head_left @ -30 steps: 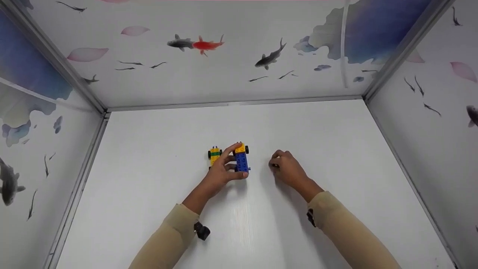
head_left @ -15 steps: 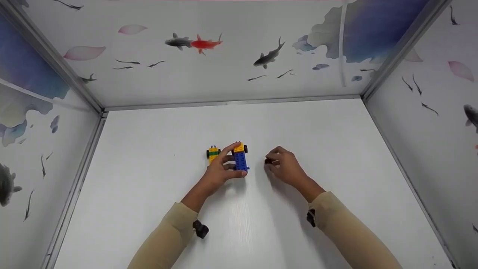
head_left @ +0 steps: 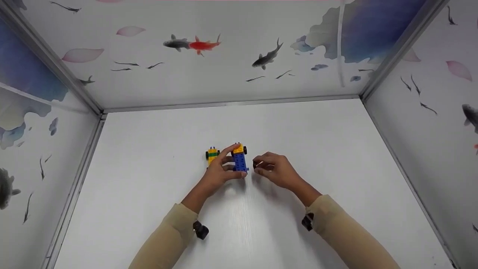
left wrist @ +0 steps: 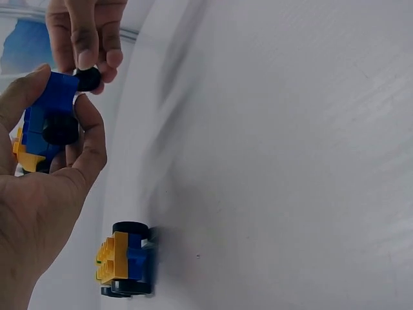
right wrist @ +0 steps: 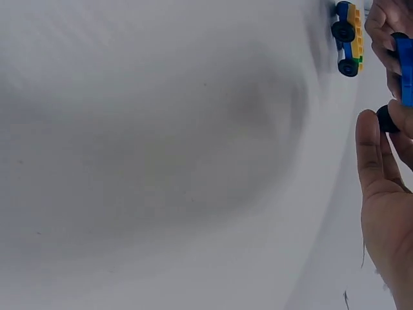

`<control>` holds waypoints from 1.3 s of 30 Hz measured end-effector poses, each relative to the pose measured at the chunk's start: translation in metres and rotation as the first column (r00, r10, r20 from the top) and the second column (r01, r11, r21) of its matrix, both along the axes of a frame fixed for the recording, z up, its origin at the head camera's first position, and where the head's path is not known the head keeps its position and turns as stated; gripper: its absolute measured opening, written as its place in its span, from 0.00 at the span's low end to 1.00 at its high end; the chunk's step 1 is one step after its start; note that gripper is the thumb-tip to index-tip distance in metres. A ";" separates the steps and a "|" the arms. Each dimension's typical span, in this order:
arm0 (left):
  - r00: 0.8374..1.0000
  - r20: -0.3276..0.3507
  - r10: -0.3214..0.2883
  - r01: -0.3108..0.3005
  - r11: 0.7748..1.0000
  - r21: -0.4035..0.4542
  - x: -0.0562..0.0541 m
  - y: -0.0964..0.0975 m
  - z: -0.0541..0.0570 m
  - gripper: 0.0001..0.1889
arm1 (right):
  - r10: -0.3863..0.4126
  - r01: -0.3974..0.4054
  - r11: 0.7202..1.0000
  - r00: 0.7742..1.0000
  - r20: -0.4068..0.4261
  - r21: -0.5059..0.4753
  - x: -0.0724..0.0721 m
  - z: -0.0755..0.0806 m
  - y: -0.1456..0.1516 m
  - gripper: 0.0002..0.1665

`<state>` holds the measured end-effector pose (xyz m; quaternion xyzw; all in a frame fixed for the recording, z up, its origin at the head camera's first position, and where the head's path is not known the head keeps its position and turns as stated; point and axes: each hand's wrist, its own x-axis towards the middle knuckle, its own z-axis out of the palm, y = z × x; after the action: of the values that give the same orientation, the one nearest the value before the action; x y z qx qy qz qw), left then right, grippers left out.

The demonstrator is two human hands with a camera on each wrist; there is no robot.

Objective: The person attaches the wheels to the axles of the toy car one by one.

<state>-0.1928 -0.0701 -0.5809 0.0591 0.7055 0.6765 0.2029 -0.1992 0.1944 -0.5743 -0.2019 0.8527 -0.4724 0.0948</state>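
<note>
My left hand (head_left: 218, 175) grips a toy car of blue and yellow building bricks (head_left: 240, 160), raised above the table. Black wheels show at its yellow end, and a bare axle stub sticks out at the blue end nearest my right hand. Between thumb and fingers, my right hand (head_left: 278, 168) pinches a small black wheel (right wrist: 386, 119). In the left wrist view that wheel (left wrist: 88, 79) is right at the blue end of the car (left wrist: 51, 106). Part of the car is hidden behind my left fingers.
A second brick car (head_left: 212, 153), yellow with a green strip and black wheels, stands on the white table (head_left: 168, 205) just left of my left hand. Printed panels (head_left: 231, 78) wall the table at the back and both sides.
My right hand has moved left with the black wheel, closing on the blue end of the car. My left hand has kept its hold on the car, nearly still.
</note>
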 end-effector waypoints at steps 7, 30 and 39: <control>1.000 -0.006 -0.001 0.001 1.000 0.031 0.000 0.000 -0.001 0.50 | 0.059 -0.056 0.996 0.998 0.037 -0.063 0.002 0.003 -0.006 0.20; 0.999 -0.035 -0.021 0.022 0.999 0.029 -0.004 0.001 -0.005 0.48 | 0.071 -0.072 0.997 0.997 -0.015 -0.037 0.006 0.004 -0.014 0.18; 0.999 -0.047 -0.016 0.016 1.000 0.009 -0.005 0.004 -0.010 0.47 | 0.055 -0.055 0.997 0.998 0.003 -0.052 0.007 0.002 -0.017 0.17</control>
<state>-0.1981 -0.0659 -0.5907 0.0816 0.7065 0.6765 0.1913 -0.1927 0.1774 -0.5724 -0.2267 0.8339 -0.4922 0.1043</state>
